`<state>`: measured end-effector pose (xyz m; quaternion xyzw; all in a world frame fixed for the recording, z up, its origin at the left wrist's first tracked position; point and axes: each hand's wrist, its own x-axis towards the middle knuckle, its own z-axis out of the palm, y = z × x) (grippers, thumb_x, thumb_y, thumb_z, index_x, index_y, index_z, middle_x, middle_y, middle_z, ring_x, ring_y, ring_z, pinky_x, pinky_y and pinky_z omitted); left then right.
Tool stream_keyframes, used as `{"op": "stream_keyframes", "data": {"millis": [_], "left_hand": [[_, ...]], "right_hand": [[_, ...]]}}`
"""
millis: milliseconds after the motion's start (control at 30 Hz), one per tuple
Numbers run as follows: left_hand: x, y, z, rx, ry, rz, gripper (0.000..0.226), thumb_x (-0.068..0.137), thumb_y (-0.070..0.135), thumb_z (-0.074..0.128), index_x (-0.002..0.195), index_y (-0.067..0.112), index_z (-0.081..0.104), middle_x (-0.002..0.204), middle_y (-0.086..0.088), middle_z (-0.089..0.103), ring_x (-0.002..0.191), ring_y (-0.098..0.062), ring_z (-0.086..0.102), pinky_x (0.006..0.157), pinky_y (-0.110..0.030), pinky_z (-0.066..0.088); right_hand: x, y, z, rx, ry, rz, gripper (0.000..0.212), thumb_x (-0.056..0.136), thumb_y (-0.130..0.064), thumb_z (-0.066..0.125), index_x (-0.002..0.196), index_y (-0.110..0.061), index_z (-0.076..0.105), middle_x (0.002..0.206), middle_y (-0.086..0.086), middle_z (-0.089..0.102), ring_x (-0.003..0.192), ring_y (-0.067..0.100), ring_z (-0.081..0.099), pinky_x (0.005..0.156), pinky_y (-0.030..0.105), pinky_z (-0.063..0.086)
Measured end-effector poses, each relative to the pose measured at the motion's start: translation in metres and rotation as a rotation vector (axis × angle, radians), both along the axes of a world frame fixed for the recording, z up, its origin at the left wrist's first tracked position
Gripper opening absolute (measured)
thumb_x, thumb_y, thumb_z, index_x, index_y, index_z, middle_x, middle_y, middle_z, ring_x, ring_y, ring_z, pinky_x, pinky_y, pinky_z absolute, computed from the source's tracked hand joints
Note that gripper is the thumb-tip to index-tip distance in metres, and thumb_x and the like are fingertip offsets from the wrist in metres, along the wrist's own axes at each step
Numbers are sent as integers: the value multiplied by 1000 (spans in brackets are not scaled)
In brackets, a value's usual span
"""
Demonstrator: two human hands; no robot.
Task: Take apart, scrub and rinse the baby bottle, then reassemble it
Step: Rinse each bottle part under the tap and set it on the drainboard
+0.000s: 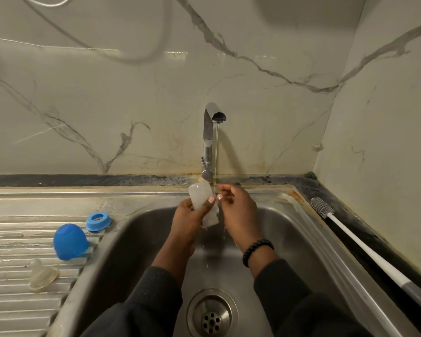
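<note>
Frosted plastic, the bottle body [200, 196] sits just above the picture's centre, tilted with its closed base toward 11 o'clock and its lower end pointing down into the steel sink [289, 239]. The left hand [188, 220] wraps it from below, fingers and thumb curled round the barrel. The right hand [238, 210], just beside it at 3 o'clock, has its fingers bent inward and its fingertips meeting close to the bottle under a thin stream of water from the chrome tap [210, 139]; whether they pinch anything I cannot tell. A black bead bracelet [257, 250] circles the right wrist. On the ribbed draining board [15, 302] at 9 o'clock stand the blue cap [69, 242] and, just behind it, the blue screw ring [98, 222]; the clear teat [42, 276] lies nearer, at 8 o'clock. Along the counter at 3 o'clock lies the bottle brush [350, 237], bristles toward the wall. The drain [212, 314] shows at 6 o'clock.
</note>
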<state>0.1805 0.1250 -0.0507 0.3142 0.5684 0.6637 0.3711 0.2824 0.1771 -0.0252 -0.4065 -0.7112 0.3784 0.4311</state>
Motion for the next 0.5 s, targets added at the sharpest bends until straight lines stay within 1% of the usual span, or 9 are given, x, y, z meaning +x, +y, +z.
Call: {"op": "stream_keyframes", "data": {"millis": [33,100,133,200,267,300,400,433,500], "left_hand": [[-1,1,-1,-19,-52,54,75,74,43,80,128,4,47,114,-17,66,95,-25,71,70,-32,60],[-3,1,-3,-60,-133,162,72,79,42,77,127,9,36,114,-16,60,98,-28,69,71,-36,61],[-4,1,-4,-79,-154,185,69,82,44,74,128,12,35,116,-16,58,100,-29,67,73,-38,60],[-3,0,-2,-92,-231,181,59,88,49,64,128,14,37,118,-14,55,103,-31,62,73,-38,58],[-1,-1,0,-86,-336,173,48,95,50,53,126,16,41,117,-14,55,102,-29,61,70,-35,56],[1,-1,1,-80,-371,169,46,97,51,49,126,15,43,116,-15,57,99,-28,61,68,-34,55],[4,-2,3,-70,-380,109,52,101,53,35,120,9,54,105,-17,66,88,-25,64,69,-33,53],[5,-2,3,-73,-387,87,56,101,55,31,117,8,57,102,-17,69,87,-25,66,72,-34,54],[6,-3,6,-75,-405,52,62,100,58,28,112,7,61,101,-19,72,95,-30,69,86,-42,56]], "right_hand": [[-1,0,0,-127,102,71,19,96,-14,57,112,-20,65,107,-3,68,95,10,65,82,23,55],[-2,1,1,-357,300,184,17,95,-7,57,107,-15,67,100,2,72,91,14,70,81,25,57],[-3,2,2,-432,385,205,18,95,-3,57,106,-13,68,100,5,73,92,16,71,83,27,57],[-5,6,3,-503,489,219,19,95,2,54,104,-7,68,99,8,73,91,17,71,84,28,57],[-8,8,3,-514,501,234,21,96,4,50,100,-5,68,94,9,72,83,16,69,79,25,57],[-10,8,3,-511,473,238,22,97,3,48,98,-5,68,90,8,70,77,14,66,74,24,56],[-14,3,6,-519,349,245,25,102,-6,41,97,-6,66,74,2,58,57,6,50,54,19,46],[-14,1,8,-540,322,251,26,103,-10,40,96,-7,64,69,0,55,51,5,45,47,18,41],[-14,-2,12,-570,269,277,27,104,-20,39,92,-11,61,61,-4,49,43,4,37,38,17,31]]}}
